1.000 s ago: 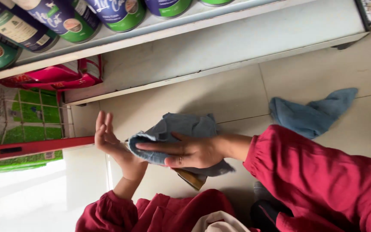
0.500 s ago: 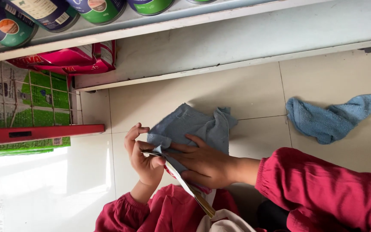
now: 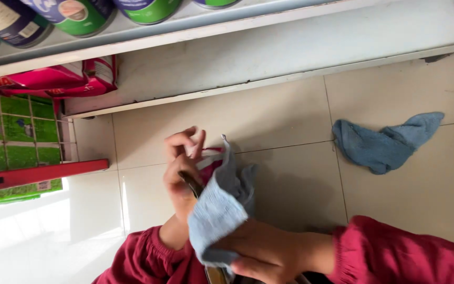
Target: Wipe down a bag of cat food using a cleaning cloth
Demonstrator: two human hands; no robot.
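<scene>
My left hand (image 3: 181,164) is closed on a thin flat packet (image 3: 210,160), pink and white with a dark edge, held up over the tiled floor (image 3: 285,115). My right hand (image 3: 261,256) comes in from the right in a red sleeve. It grips a grey-blue cloth (image 3: 217,210) that drapes over the packet's lower part and hides most of it. The two hands are close together, with the cloth between them.
A second blue cloth (image 3: 385,144) lies crumpled on the tiles at the right. Along the top runs a white shelf unit (image 3: 269,52) with several cans (image 3: 80,16) above it. At the left are pink packets (image 3: 48,79), green packs (image 3: 17,131) and a red shelf rail (image 3: 38,173).
My left hand was open with the cloth pressed against it. Now its fingers have closed on the flat packet, and my right hand has drawn the cloth down over it.
</scene>
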